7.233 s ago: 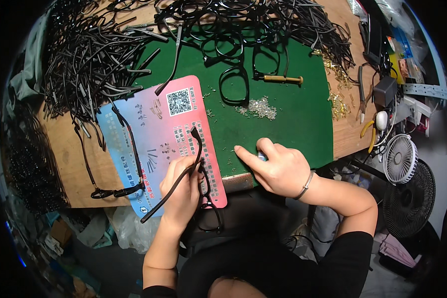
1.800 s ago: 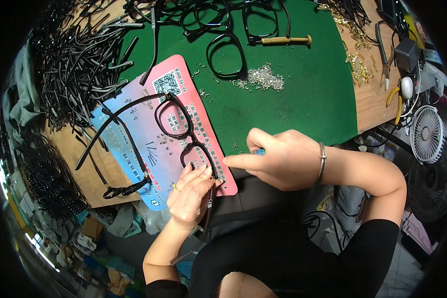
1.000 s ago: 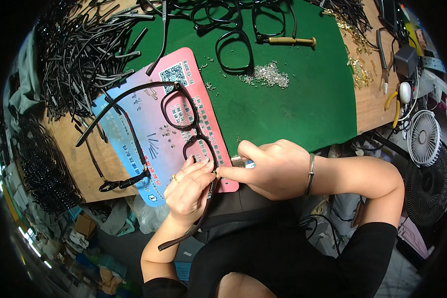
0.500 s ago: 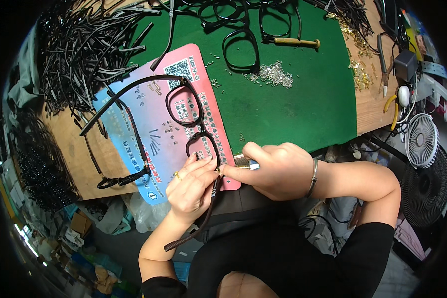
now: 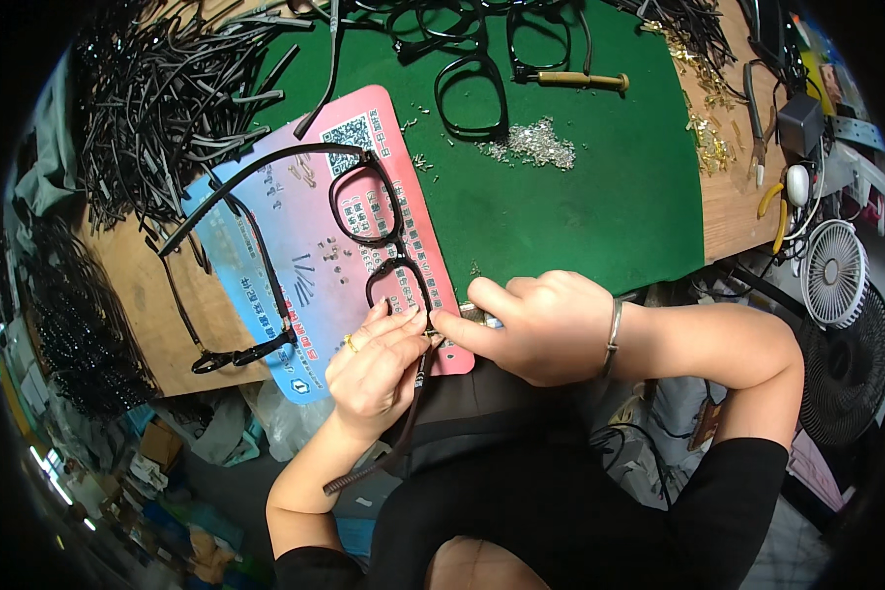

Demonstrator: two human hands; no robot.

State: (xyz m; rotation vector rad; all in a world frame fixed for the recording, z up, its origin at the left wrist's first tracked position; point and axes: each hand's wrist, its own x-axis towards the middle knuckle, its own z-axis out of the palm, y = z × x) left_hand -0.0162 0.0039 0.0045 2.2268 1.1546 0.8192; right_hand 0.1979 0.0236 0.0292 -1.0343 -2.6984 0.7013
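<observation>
My left hand [image 5: 376, 372] is closed on a black eyeglass frame [image 5: 399, 211], pinching it near the hinge by the mat's lower edge. One temple [image 5: 383, 462] hangs from that hinge toward my lap; the other arches across the mat to the left. My right hand [image 5: 546, 329] is curled, its index fingertip meeting the same hinge. A slim metal tool [image 5: 494, 321], apparently a small screwdriver, shows slightly under its fingers; the rest is hidden. Beneath the frame lies a pink-and-blue printed mat [image 5: 310, 236] with small screws and metal bits on it.
Several black frames [image 5: 470, 98] and a brass-coloured screwdriver [image 5: 580, 81] lie on the green cloth [image 5: 600, 226] beside a pile of tiny screws [image 5: 541, 146]. Loose temples [image 5: 177, 108] heap at the far left. A second frame [image 5: 246, 356] rests at the mat's left. Yellow-handled pliers [image 5: 772, 202] and white fan [image 5: 836, 273] are right.
My right hand has shifted slightly up and left, and less of the slim tool shows. My left hand keeps its pinch at the hinge.
</observation>
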